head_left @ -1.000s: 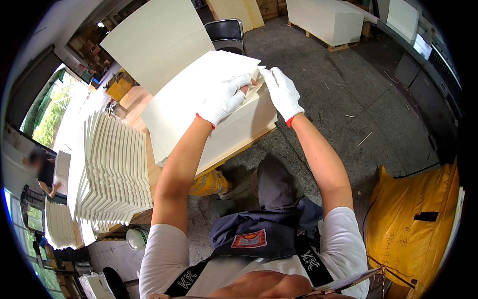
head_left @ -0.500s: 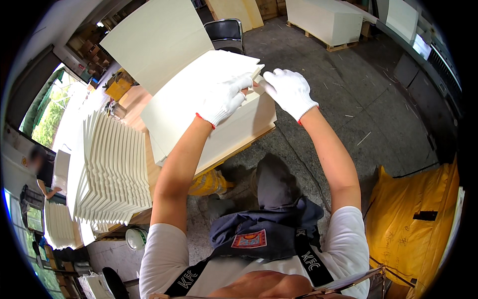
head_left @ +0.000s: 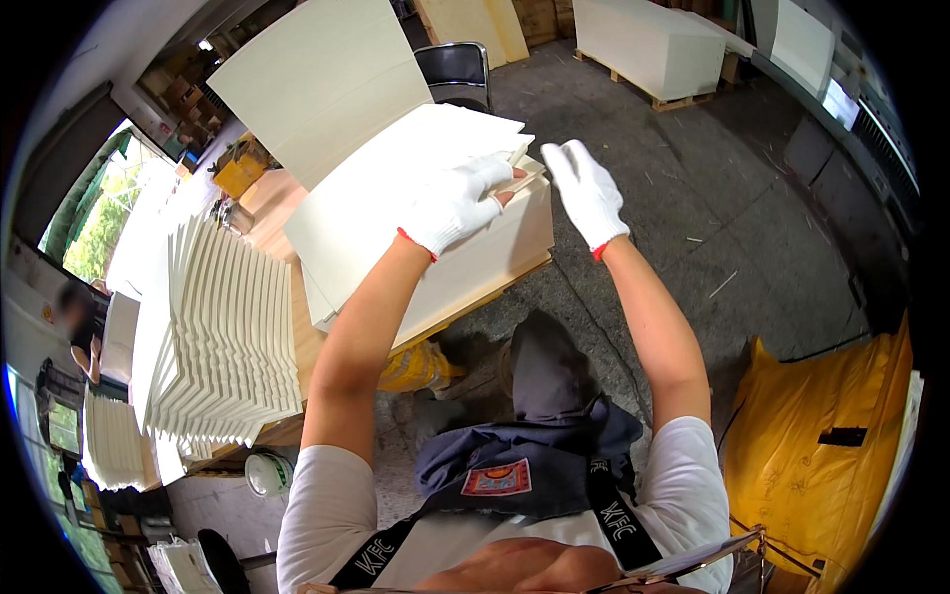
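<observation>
A thick stack of large white sheets point(head_left: 376, 178), like board or heavy paper, lies on the table in front of me. My left hand point(head_left: 460, 203), in a white knit glove with bare thumb and fingertip, rests on the stack near its right edge. Its thumb and finger are spread apart at the sheets' edge. The upper sheets fan out slightly at the corner there. My right hand point(head_left: 584, 193), gloved too, hovers just right of that corner, apart from the stack. Its fingers are stretched out, with nothing seen in them.
A wavy pile of folded white sheets point(head_left: 223, 337) stands at the left on the wooden table point(head_left: 272, 203). A white panel point(head_left: 317, 89) rises behind my stack, beside a black chair point(head_left: 455, 67). A yellow cover point(head_left: 807, 455) hangs at right. Another person point(head_left: 87, 337) works at far left.
My right hand has moved off the stack's corner, a little to the right, and its fingers have straightened. My left hand stays at the edge, its thumb now further from the finger.
</observation>
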`<control>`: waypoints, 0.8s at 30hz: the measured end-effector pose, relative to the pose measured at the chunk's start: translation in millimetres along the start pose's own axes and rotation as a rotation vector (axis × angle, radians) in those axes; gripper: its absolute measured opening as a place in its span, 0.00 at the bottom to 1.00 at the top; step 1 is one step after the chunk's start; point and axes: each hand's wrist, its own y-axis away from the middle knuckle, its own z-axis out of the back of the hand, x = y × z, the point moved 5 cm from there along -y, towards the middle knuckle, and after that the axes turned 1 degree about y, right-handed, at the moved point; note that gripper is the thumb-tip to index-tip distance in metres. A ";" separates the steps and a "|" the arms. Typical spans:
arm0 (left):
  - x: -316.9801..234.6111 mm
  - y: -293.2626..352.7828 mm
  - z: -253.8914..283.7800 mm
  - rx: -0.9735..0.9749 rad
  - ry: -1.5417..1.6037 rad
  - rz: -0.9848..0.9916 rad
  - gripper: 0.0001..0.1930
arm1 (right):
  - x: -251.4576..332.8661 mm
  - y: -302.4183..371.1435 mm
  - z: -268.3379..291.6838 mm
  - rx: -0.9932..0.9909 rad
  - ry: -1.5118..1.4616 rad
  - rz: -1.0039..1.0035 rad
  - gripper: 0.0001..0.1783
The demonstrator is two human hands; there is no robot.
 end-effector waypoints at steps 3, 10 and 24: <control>0.8 -1.0 -2.7 -0.013 0.039 -0.039 0.16 | -11.3 0.3 3.9 0.079 0.131 -0.060 0.30; -3.4 -1.5 -1.1 0.044 0.095 0.020 0.20 | -31.2 -6.0 -4.5 0.176 -0.160 -0.236 0.31; 3.2 4.9 -4.0 -0.019 -0.213 -0.026 0.16 | 1.6 -5.0 -5.9 0.185 0.484 0.252 0.28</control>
